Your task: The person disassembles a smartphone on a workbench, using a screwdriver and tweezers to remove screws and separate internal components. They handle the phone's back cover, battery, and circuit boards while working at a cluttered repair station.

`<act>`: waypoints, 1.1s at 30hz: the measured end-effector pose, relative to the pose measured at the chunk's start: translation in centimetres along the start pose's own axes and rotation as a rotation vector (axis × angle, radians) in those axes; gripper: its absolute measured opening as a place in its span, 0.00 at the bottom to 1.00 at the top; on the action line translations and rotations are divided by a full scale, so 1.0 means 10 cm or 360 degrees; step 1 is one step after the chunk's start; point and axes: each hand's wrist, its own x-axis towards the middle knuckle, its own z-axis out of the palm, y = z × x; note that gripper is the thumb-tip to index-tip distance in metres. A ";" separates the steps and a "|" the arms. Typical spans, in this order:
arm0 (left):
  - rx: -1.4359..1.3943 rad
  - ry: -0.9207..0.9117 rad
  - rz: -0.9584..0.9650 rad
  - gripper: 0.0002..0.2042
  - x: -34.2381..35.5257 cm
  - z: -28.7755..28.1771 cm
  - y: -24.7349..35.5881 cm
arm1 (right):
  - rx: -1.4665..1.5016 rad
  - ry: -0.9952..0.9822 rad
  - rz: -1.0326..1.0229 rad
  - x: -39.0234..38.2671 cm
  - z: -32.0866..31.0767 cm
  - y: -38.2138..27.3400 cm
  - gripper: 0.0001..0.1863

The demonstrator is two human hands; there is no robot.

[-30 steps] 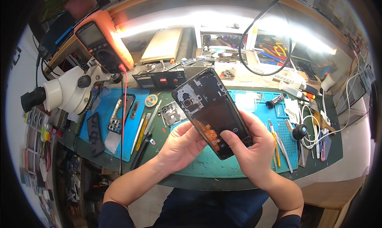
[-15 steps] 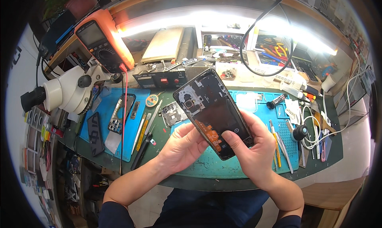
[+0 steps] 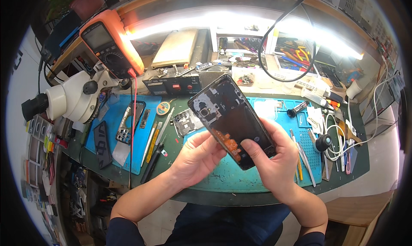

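Between both hands I hold a smartphone (image 3: pixel 238 117) without its back cover, raised over the teal work mat (image 3: pixel 214 177) and tilted with its top to the upper left. Its dark inner side faces me, showing a round camera opening, a black battery area and an orange flex cable. My left hand (image 3: pixel 201 156) grips the lower left edge; some of its fingers are hidden behind the phone. My right hand (image 3: pixel 274 156) wraps the lower right edge, its thumb lying across the inner face. Behind the phone lies a grey metal phone plate (image 3: pixel 185 122).
At left are a phone frame (image 3: pixel 126 128), a dark phone panel (image 3: pixel 102 145) and a screwdriver (image 3: pixel 152 164). A microscope (image 3: pixel 68 98) and an orange multimeter (image 3: pixel 113 48) stand behind them. Tweezers (image 3: pixel 305 162) and a coiled white cable (image 3: pixel 337 136) lie at right. A black cable loop (image 3: pixel 261 53) hangs above.
The phone has tilted slightly in my hands, and its inner face catches the light differently. Both hands keep their grip in nearly the same place.
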 end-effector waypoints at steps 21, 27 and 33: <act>0.0887 0.0358 0.0333 0.09 -0.01 0.05 -0.01 | -0.0459 -0.0145 -0.0056 0.08 -0.13 0.02 0.25; 0.0948 0.0340 0.0318 0.07 0.01 0.04 0.00 | -0.0435 -0.0175 -0.0048 0.09 -0.15 0.04 0.25; 0.0994 0.0339 0.0316 0.07 0.01 0.03 -0.01 | -0.0345 -0.0090 -0.0018 0.08 -0.13 0.08 0.25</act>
